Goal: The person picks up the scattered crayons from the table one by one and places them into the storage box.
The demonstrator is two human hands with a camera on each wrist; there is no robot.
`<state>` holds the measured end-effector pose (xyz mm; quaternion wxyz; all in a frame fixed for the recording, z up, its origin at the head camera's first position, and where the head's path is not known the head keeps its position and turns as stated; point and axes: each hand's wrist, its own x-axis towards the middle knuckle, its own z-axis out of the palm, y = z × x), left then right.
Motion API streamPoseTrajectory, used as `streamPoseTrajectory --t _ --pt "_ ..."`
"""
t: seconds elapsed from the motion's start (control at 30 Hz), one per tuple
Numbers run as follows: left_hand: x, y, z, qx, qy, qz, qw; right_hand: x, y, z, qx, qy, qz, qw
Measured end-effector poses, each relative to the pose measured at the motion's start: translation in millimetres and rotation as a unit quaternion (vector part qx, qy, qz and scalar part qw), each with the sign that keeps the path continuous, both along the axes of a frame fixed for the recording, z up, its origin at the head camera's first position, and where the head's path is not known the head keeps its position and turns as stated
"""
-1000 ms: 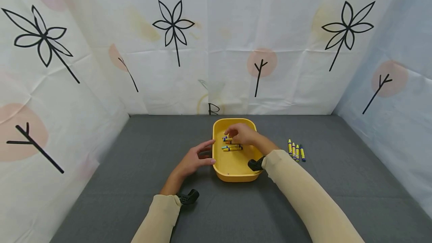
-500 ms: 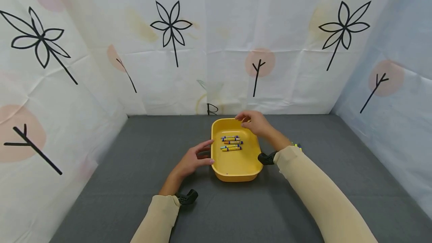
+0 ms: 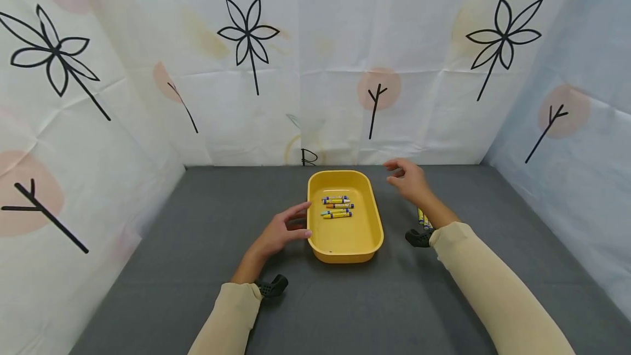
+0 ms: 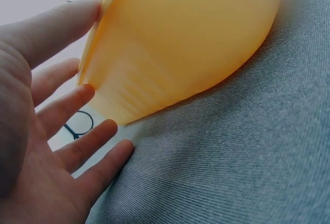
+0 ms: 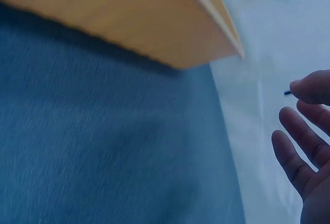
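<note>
A yellow plastic tray (image 3: 345, 242) stands on the grey cloth, with several crayons (image 3: 337, 206) lying side by side in it. My left hand (image 3: 278, 234) rests at the tray's left side, thumb and fingertips right at the rim. In the left wrist view its fingers (image 4: 67, 110) are spread and mostly straight along the tray wall (image 4: 180, 38). My right hand (image 3: 411, 184) is in the air to the right of the tray, fingers loosely bent, nothing between them. Below its wrist, more crayons (image 3: 423, 219) lie on the cloth, partly hidden by the forearm.
The grey cloth surface (image 3: 197, 234) runs back to a white fabric backdrop (image 3: 325, 70) printed with flowers and trees. Fabric side walls (image 3: 581, 179) close it in on the left and right. A black wrist device (image 3: 419, 238) sits under the right wrist.
My right hand has come up out of the tray and moved right, past its rim, uncovering the crayons inside. My left hand has stayed at the tray's left rim.
</note>
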<state>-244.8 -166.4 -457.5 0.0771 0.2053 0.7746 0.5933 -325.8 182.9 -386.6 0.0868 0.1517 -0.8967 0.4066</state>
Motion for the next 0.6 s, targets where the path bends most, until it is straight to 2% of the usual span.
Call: streamPoseTrajectory --t 0.37,0.6 --pt "1.2 0.8 1.2 -0.003 0.017 0.007 0.9998 10.6 40.1 -27.2 0.063 -0.021 -0.035 0.9972" --pt "0.6 -0.4 0.5 -0.002 0.012 0.006 0.9999 11.5 59.5 -40.2 0.106 -0.032 -0.033 0.9933"
